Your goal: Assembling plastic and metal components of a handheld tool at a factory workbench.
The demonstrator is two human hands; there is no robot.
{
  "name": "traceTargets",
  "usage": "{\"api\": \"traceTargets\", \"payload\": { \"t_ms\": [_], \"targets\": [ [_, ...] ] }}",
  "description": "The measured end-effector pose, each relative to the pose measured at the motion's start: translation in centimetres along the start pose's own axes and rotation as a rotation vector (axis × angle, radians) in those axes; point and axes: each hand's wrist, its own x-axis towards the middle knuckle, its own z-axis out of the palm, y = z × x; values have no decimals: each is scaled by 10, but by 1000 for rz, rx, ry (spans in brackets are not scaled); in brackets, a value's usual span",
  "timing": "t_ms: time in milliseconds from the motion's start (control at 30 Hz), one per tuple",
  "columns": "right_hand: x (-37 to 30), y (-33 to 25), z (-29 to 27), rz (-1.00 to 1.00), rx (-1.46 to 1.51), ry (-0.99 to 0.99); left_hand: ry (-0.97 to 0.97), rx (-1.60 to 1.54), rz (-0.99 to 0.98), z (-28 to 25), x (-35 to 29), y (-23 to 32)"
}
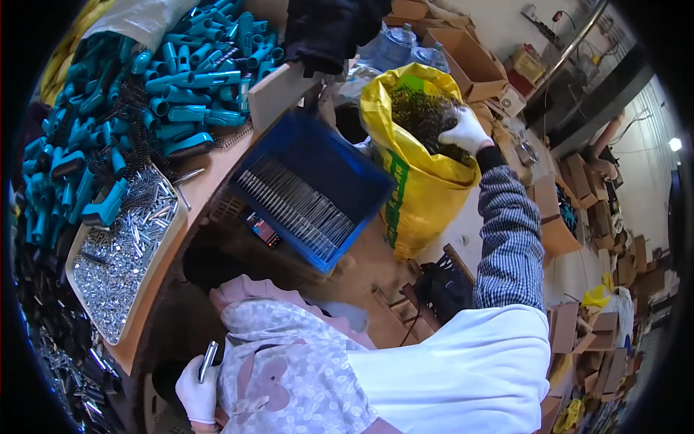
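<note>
My right hand (466, 132), in a white glove, reaches into an open yellow sack (423, 199). Its fingers curl into the heap of small dark springs (419, 108) that fills the sack. My left hand (195, 390), also gloved in white, is down at the lower left by my lap and grips a short silver metal pin (208, 359) that points up. A blue plastic crate (340, 170) leans tilted between the bench and the sack, with a row of thin metal rods (296, 206) lying in it.
A pile of teal plastic handles (173, 79) mixed with dark springs covers the bench at the upper left. Below it is a shallow tray of silver metal pieces (119, 260). A dark sleeve (329, 29) hangs at the top. Cardboard boxes (470, 61) crowd the right.
</note>
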Motion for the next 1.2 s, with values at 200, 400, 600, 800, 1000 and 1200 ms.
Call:
{"api": "traceTargets", "payload": {
  "t_ms": [200,400,600,800,1000,1200],
  "targets": [
    [31,-30,-5,81,-121,145,6,26,24,-5,-1,9],
    [70,-40,-56,-31,-322,160,65,13,37,-5,-9,-9],
    [70,-69,-79,-8,-360,130,66,5,10,-12,-14,1],
    [60,-113,-110,-151,-419,146,110,5,81,-20,-20,-16],
    [54,-266,-137,-530,-409,138,115,-21,145,-21,-22,-35],
    [32,-527,-83,-990,-167,22,255,-46,123,-25,-44,-55]
  ]
}}
